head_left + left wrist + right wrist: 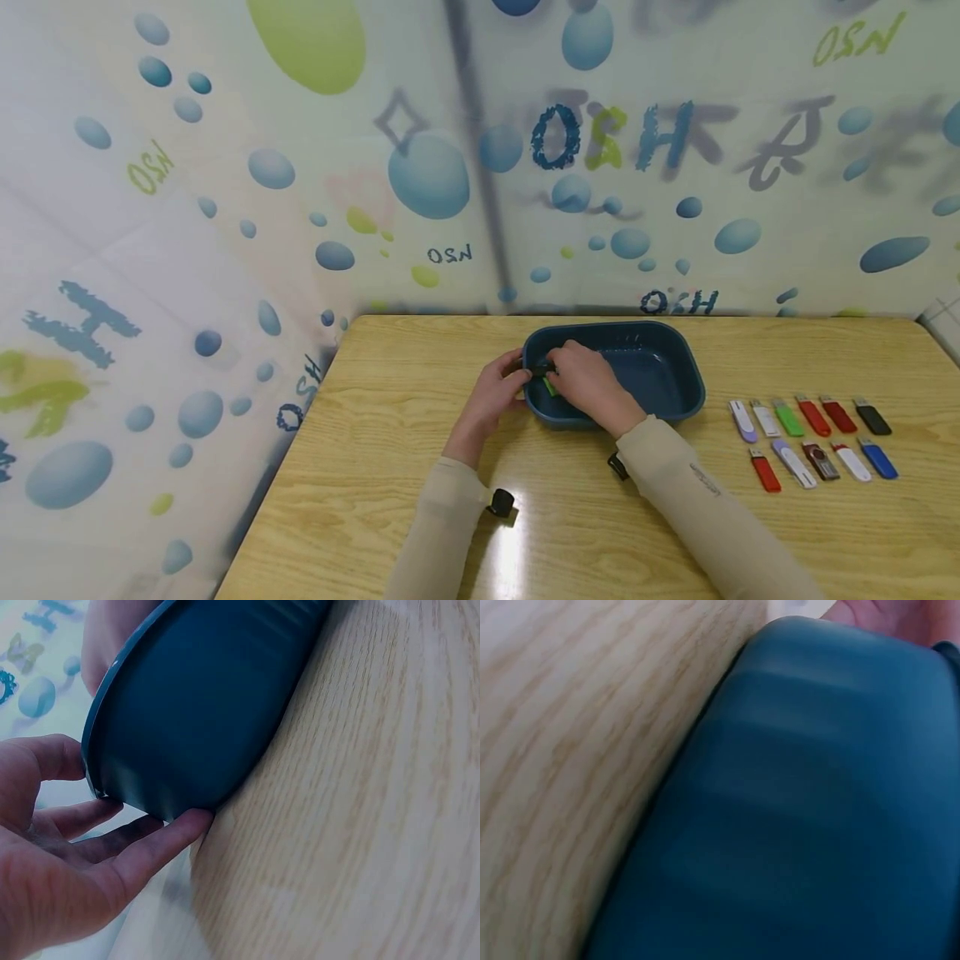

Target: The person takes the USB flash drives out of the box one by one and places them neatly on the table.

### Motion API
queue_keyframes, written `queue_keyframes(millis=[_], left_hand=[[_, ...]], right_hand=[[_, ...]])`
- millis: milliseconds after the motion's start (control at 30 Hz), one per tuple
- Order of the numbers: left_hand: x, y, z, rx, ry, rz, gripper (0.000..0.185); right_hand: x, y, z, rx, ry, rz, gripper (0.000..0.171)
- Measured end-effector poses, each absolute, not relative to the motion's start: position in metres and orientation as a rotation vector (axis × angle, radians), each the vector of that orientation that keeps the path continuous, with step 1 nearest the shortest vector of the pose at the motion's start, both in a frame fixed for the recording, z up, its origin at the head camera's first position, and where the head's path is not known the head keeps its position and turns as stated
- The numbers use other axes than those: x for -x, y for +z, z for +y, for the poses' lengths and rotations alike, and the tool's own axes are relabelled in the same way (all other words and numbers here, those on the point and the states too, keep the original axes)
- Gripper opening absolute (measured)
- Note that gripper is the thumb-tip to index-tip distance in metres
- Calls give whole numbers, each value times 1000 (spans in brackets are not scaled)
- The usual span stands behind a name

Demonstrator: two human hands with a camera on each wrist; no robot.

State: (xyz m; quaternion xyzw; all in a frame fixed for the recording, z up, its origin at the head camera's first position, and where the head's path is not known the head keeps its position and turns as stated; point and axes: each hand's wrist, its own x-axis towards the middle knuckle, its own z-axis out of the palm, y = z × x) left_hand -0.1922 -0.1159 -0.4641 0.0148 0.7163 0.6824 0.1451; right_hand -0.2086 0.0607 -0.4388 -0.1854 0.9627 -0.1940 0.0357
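A dark blue plastic basin (pixel 652 379) stands on the wooden table, towards its back edge. My left hand (pixel 495 392) holds the basin's left end; in the left wrist view its fingertips (pixel 196 819) press the outer wall and the thumb lies at the rim. My right hand (pixel 588 382) reaches into the basin from above, fingers bent at the left end. They pinch a small black object (pixel 539 370), seemingly a USB stick, close to the left thumb. Below it a bit of a green item (pixel 551 387) shows, mostly covered by the right hand. The right wrist view shows mainly the basin's outer wall (pixel 802 787).
Right of the basin, several USB sticks lie in two rows, among them a green one (pixel 788 419), a black one (pixel 872 417) and a blue one (pixel 878 459). A patterned curtain (pixel 427 275) hangs behind the table (pixel 405 367). Both wrists wear small black cameras (pixel 502 502).
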Motion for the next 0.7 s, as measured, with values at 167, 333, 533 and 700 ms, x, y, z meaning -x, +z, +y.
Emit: queue_keyframes(millis=[167, 333, 533, 700], left_hand=[[192, -465, -116, -38, 1966, 2065, 48], [193, -464, -115, -39, 1967, 2064, 48], [193, -464, -115, -43, 1962, 2062, 48], [193, -464, -117, -31, 1967, 2045, 49]], right_hand=[[211, -442, 59, 586, -584, 2941, 23], [213, -443, 57, 593, -562, 2930, 25], [212, -441, 59, 546, -552, 2890, 26], [211, -441, 62, 544, -513, 2885, 22]])
